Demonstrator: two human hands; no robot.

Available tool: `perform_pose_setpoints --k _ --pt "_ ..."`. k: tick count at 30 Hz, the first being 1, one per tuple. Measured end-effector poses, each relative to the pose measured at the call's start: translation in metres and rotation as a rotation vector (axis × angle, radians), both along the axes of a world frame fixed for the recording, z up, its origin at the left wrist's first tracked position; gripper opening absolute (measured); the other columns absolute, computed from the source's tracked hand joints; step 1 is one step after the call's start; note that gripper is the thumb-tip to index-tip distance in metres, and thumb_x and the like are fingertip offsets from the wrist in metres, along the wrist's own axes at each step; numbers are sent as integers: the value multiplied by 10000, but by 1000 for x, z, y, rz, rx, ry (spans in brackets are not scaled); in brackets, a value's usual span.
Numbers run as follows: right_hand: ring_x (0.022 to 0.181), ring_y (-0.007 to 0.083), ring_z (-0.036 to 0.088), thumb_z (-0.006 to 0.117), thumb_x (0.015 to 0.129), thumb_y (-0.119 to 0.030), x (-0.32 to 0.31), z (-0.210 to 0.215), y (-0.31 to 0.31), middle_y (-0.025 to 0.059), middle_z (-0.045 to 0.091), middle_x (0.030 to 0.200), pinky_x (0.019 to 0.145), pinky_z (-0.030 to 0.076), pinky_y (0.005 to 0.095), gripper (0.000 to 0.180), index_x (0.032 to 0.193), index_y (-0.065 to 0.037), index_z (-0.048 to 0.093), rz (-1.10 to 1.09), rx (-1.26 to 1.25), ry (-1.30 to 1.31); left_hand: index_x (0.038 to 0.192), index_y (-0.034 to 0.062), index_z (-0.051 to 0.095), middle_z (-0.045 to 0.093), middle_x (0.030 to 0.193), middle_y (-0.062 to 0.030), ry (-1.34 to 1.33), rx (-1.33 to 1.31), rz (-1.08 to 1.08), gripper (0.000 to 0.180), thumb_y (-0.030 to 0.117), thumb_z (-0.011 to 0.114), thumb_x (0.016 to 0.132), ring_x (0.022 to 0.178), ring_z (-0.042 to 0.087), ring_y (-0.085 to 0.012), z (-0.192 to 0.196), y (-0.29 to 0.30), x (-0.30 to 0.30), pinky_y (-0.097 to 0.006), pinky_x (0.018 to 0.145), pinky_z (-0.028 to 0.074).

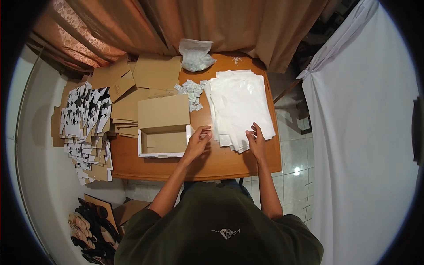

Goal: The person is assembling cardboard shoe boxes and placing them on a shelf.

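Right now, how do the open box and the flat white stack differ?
The open box is brown inside; the flat stack is white. The box is hollow, its lid tipped back; the stack lies in uneven layers. The stack looks larger than the box. Both rest on the table.

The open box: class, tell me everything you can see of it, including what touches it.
The box is rectangular and looks like cardboard, plain brown inside with white outer edges. Its lid stands raised along the far side, brown inner face showing. The lower part is open upward, and nothing loose shows inside. It rests on the table, left of the white stack. The left hand is beside its right wall; whether they touch is unclear.
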State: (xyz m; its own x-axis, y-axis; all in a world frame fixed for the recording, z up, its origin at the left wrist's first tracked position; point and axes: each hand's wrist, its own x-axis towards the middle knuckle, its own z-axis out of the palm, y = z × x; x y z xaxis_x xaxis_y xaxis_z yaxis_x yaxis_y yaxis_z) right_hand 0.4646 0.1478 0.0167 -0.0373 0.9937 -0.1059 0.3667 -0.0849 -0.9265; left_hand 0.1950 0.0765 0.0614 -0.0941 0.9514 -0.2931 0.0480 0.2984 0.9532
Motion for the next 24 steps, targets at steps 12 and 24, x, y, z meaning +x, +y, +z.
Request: perform_pose_setpoints --k 12,24 --pt "1237 420 508 701 917 -225 50 -34 115 270 562 1327 1081 399 470 604 1402 58 480 233 152 -434 1260 -40 579 605 1215 -252 513 -9 76 476 253 722 914 1100 621 -354 -81 118 110 -427 964 507" --pt "1213 359 479 862 753 -352 29 -41 133 188 532 1305 962 332 512 828 1432 -51 497 215 39 -859 1366 69 411 423 1257 -262 650 -157 218 730 22 814 759 1104 551 -464 -95 148 132 -510 941 501"
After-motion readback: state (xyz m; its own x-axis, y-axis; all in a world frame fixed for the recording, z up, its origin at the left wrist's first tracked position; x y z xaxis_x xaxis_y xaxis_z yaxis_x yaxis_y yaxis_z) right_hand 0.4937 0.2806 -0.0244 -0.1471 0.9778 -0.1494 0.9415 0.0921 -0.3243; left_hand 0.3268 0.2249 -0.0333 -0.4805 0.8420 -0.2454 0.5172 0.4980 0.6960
